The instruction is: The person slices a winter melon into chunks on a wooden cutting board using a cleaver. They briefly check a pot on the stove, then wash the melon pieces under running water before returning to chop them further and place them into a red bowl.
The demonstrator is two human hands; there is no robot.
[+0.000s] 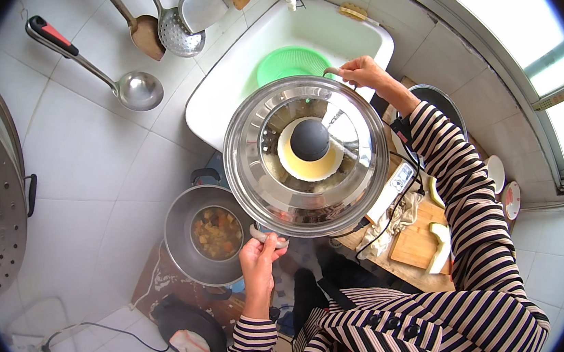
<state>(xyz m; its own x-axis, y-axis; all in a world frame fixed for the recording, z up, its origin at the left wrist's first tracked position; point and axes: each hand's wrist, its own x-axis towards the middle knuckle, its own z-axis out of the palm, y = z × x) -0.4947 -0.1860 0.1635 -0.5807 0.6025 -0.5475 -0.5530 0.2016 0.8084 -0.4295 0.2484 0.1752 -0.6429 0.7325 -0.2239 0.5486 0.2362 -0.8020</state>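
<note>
A wide metal steamer pot with a glass-centred lid (255, 194) is held up between my two hands, level before me. My left hand (258, 271) grips its near handle, and my right hand (364, 72) grips the far handle by the sink. Through the glass, around the black lid knob (310, 140), shows a white bowl (307, 173) with something yellow in it. To the left stands a grey cooking pot (178, 246) with soup of orange and yellow chunks (217, 234), close beside my left hand.
The white sink (208, 111) holds a green plastic basket (290, 61). At right are a wooden cutting board (413, 244) with melon rind pieces (441, 244), a crumpled cloth (395, 221) and black cables. A ladle (139, 90) and other utensils hang on the tiles. A dark pan (188, 314) sits lower left.
</note>
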